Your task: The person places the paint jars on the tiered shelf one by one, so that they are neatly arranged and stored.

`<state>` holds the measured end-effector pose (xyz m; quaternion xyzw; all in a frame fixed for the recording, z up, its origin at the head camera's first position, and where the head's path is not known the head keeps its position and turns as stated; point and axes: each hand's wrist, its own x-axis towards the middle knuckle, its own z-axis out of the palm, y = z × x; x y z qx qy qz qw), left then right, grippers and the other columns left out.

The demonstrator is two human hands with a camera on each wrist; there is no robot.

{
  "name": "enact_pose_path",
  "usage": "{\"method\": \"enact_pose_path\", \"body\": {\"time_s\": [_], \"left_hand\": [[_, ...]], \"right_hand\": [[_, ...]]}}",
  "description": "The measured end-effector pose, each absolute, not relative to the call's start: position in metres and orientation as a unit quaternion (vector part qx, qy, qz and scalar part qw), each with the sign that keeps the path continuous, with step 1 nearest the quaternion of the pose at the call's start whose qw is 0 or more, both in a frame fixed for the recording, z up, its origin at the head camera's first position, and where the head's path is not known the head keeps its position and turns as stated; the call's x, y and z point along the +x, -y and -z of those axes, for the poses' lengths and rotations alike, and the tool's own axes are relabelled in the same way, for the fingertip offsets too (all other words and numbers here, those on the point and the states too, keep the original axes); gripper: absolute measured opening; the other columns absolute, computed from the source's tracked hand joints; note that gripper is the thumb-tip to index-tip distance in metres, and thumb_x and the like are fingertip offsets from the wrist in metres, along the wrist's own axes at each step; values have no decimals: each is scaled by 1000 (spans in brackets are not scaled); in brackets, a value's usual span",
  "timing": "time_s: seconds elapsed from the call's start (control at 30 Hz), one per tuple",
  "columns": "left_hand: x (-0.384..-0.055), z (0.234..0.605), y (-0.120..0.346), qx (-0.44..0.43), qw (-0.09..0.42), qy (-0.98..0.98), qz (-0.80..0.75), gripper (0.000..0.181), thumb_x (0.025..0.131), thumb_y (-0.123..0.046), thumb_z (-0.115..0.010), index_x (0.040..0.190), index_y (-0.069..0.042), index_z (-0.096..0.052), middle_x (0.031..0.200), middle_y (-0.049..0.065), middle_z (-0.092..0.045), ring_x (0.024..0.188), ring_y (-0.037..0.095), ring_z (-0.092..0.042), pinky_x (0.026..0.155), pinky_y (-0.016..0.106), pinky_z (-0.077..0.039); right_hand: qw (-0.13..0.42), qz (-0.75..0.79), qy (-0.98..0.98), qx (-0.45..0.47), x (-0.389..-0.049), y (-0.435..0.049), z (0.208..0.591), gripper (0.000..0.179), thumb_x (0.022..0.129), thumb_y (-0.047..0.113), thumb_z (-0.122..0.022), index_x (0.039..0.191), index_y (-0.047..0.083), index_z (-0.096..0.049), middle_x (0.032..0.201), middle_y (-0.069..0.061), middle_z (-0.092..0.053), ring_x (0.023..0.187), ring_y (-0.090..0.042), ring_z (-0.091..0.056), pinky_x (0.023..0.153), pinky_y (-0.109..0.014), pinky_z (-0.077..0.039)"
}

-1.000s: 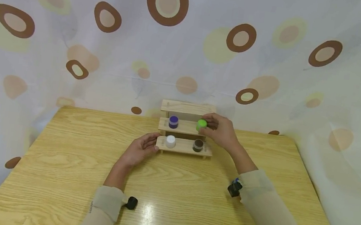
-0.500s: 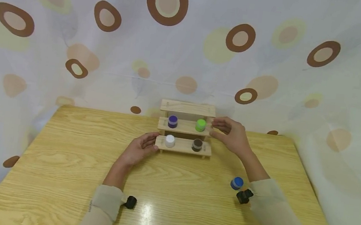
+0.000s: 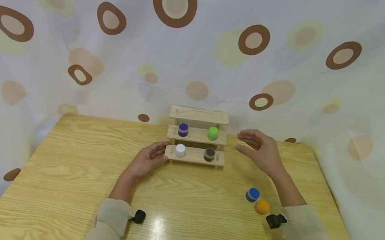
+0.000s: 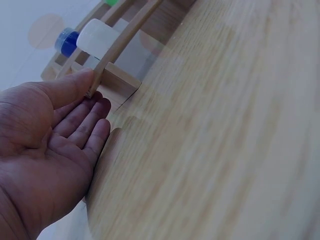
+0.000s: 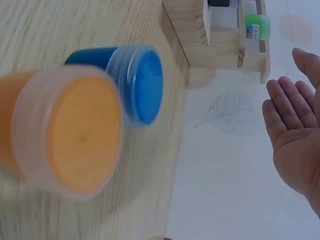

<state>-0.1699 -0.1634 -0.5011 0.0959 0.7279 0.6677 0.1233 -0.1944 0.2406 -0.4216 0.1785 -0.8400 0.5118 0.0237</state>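
Observation:
A three-tier wooden display rack [image 3: 199, 115] stands at the back of the table. My left hand [image 3: 146, 164] holds the left end of its lowest step, thumb at the front and fingers behind. White [image 3: 180, 151] and dark brown [image 3: 209, 154] paint pots sit on the lowest step. Purple [image 3: 183, 130] and green [image 3: 213, 133] paint pots stand on the middle step. To the right of the rack, my right hand [image 3: 263, 151] hovers with extended fingers, holding nothing. Below it, on the table, stand a blue paint pot [image 3: 252, 195] and an orange paint pot [image 3: 262, 206], close together.
The wooden table [image 3: 183, 216] reaches back to a patterned curtain [image 3: 201, 56], just behind the rack. Small black wrist cameras [image 3: 139, 217] are worn at both sleeves, the right one near the orange pot.
My right hand has released the green pot on the middle step and withdrawn to the right. The blue and orange pots have come into view from behind the right wrist. My left hand stays put.

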Motion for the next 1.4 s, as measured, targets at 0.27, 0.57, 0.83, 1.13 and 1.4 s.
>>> {"method": "enact_pose_path", "body": {"time_s": [0.27,0.57,0.83,1.13,1.4], "left_hand": [[-169,499,164,88,115,-734,-664,57,106,-5,-64,159,-4,-44,162,18,-46,152,35,-42,123,40,-42],[-170,502,164,87,121,-727,-671,57,106,-5,-64,159,-5,-45,162,16,-47,152,33,-42,123,38,-41],[-169,502,162,86,120,-727,-670,57,106,-6,-65,159,-5,-45,161,16,-48,151,34,-43,123,40,-41],[-170,504,161,87,121,-729,-669,56,106,-6,-64,159,-7,-46,161,15,-48,152,32,-42,124,40,-40],[-168,502,161,84,121,-730,-667,56,107,-7,-64,159,-7,-46,161,15,-48,151,32,-43,123,41,-41]], "right_hand": [[18,-513,841,172,-174,-252,418,45,98,19,-79,139,8,-66,135,-14,-70,125,-20,-67,100,-19,-56],[17,-511,841,176,-147,-265,425,43,97,14,-80,137,7,-67,134,-18,-69,119,-2,-67,98,-17,-57],[19,-522,834,180,-125,-275,435,41,98,10,-79,137,7,-66,133,-18,-70,119,-1,-67,98,-18,-57],[-7,-545,819,178,-106,-288,457,41,98,5,-77,137,4,-65,135,-23,-68,122,-9,-68,101,-25,-59],[-27,-535,825,179,-97,-292,471,44,95,6,-80,136,3,-65,134,-27,-66,123,-20,-69,102,-25,-58]]}}
